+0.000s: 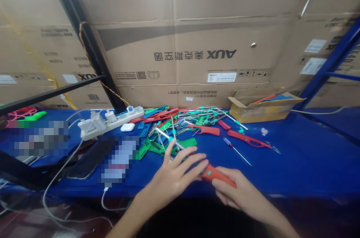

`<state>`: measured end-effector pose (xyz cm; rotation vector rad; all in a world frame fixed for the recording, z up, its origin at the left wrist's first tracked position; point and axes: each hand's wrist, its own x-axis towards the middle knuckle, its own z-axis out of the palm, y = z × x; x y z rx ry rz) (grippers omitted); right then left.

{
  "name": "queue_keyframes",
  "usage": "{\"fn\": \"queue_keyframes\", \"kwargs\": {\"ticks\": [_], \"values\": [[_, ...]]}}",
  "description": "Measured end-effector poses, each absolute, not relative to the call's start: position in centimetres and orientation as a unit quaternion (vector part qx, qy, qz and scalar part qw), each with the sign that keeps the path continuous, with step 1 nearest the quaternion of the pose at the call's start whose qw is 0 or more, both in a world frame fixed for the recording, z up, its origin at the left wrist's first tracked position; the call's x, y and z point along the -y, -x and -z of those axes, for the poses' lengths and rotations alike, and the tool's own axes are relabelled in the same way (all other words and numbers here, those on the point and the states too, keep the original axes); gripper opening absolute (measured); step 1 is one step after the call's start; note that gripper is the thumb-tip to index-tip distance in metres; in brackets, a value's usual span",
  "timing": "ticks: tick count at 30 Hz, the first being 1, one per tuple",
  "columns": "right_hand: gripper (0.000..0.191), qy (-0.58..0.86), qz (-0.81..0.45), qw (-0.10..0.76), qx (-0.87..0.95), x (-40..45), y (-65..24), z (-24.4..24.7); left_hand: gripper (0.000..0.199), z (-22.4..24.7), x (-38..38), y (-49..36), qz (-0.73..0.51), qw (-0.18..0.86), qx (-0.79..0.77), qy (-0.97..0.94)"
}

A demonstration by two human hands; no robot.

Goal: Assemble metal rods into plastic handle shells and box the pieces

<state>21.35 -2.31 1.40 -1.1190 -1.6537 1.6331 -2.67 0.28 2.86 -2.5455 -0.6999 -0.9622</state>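
My right hand (236,189) grips an orange-red plastic handle (218,176) at the front of the blue-covered table (295,163). My left hand (174,178) lies beside it, fingers spread, with the fingertips at the handle's far end. Just beyond those fingers, a thin metal shaft with a teal collar (168,138) rises from a heap of red, green and blue plastic-handled tools (174,125). Further right lie a red handle (249,138) and a small screwdriver with a long thin shaft (236,151).
To the left are a white power strip (112,121) with plugged-in chargers, a white earbud case (128,127), a phone (90,159) and blurred patches. An open cardboard box (264,108) holds coloured pieces. Large cartons, a black post (92,50) and a blue rack frame (329,63) stand behind.
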Motion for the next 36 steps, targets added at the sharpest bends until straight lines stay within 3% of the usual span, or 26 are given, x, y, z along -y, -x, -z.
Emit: {"fn": "queue_keyframes", "kwargs": {"ticks": [2, 4, 6, 8, 11, 14, 18, 24, 27, 30, 33, 36], "values": [[0.047, 0.417, -0.594, 0.329, 0.604, 2.5, -20.8, -1.7, 0.047, -2.4, 0.1, 2.5, 0.419, 0.156, 0.258, 0.856], [0.046, 0.421, -0.555, 0.367, 0.617, 2.8, -20.5, -2.0, 0.058, -1.8, 0.7, 2.0, 0.547, 0.066, 0.277, 0.787], [0.042, 0.430, -0.472, 0.374, 0.673, 3.4, -20.4, -2.1, 0.056, -1.4, 1.4, 1.1, 0.639, -0.153, 0.300, 0.692], [0.035, 0.428, -0.356, 0.364, 0.747, 4.0, -20.3, -2.0, 0.057, -1.4, 2.1, 0.0, 0.602, -0.393, 0.256, 0.646], [0.031, 0.401, -0.202, 0.381, 0.809, 4.7, -20.0, -1.7, 0.036, -1.9, 2.6, -0.9, 0.560, -0.569, 0.152, 0.582], [0.033, 0.348, -0.146, 0.424, 0.823, 4.9, -19.4, -1.9, 0.024, -2.4, 2.9, -0.5, 0.572, -0.576, 0.097, 0.576], [0.028, 0.319, -0.115, 0.451, 0.826, 4.5, -19.3, -3.5, 0.024, -3.0, 3.1, 0.6, 0.578, -0.538, 0.099, 0.605], [0.027, 0.288, -0.137, 0.409, 0.855, 2.7, -19.3, -7.2, 0.020, -6.4, 2.6, 0.7, 0.631, -0.500, 0.110, 0.583], [0.031, 0.288, -0.222, 0.422, 0.831, 1.8, -17.5, -7.6, 0.017, -8.6, 2.0, 0.5, 0.662, -0.473, 0.153, 0.562], [0.040, 0.261, -0.389, 0.442, 0.765, 1.4, -15.1, -6.9, 0.022, -9.6, 1.7, 0.0, 0.659, -0.498, 0.143, 0.545], [0.051, 0.247, -0.450, 0.369, 0.775, 0.9, -14.6, -7.0, 0.036, -8.8, 1.9, -0.3, 0.639, -0.527, 0.181, 0.530], [0.036, 0.274, -0.336, 0.254, 0.865, 0.0, -17.1, -8.4, 0.036, -7.3, 1.9, -0.3, 0.598, -0.468, 0.270, 0.592]]}}
